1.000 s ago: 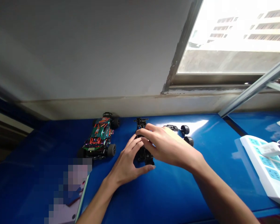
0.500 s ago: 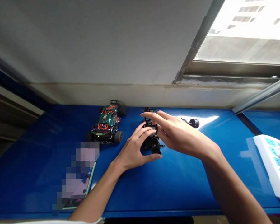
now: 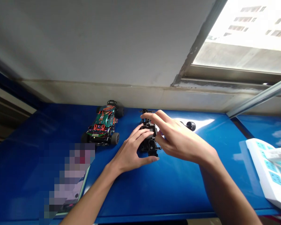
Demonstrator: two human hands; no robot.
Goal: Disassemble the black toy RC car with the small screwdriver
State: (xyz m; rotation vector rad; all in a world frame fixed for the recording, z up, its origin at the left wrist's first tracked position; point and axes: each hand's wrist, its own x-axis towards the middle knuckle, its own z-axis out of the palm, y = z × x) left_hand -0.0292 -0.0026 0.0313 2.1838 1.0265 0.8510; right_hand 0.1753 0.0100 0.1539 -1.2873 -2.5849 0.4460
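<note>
A black toy car chassis [image 3: 152, 144] lies lengthwise on the blue table in the head view. My left hand [image 3: 132, 153] holds it from the left, its fingers across the middle and its thumb by the near end. From the right, my right hand [image 3: 178, 136] is closed over the chassis, index finger bent across the far part and thumb at the right side. Its other fingertips are hidden. Behind this hand a black toy wheel [image 3: 191, 126] on an axle part shows partly.
Left of the chassis stands a green and orange toy car [image 3: 103, 123] with black wheels. A blurred-out flat item with a pale edge [image 3: 84, 181] lies at the front left. On the right is a white power strip [image 3: 263, 168] with a plug. Wall and window rise behind the blue table [image 3: 175, 190].
The view has shifted slightly, so the things on the table appear a little further left. Both hands stay on the chassis in nearly the same pose.
</note>
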